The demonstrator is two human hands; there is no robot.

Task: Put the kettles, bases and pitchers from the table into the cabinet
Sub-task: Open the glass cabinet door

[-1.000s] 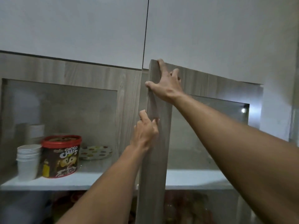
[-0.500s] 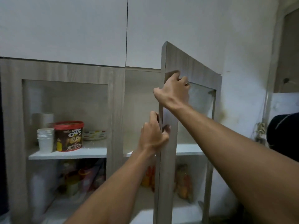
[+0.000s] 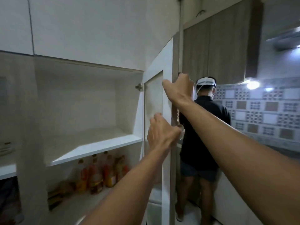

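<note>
Both hands grip the outer edge of the cabinet door (image 3: pixel 167 98), which stands swung wide open: the right hand (image 3: pixel 179 90) is curled around that edge at about one o'clock from centre, and the left hand (image 3: pixel 162 133) is closed on the same edge lower down, near centre. At nine o'clock the cabinet (image 3: pixel 90 82) shows a bare white shelf (image 3: pixel 90 148), with bottles (image 3: pixel 100 172) on the level beneath at seven o'clock. Another person (image 3: pixel 204 127) stands beyond the door at three o'clock, back turned; no kettles, bases or pitchers are in view.
</note>
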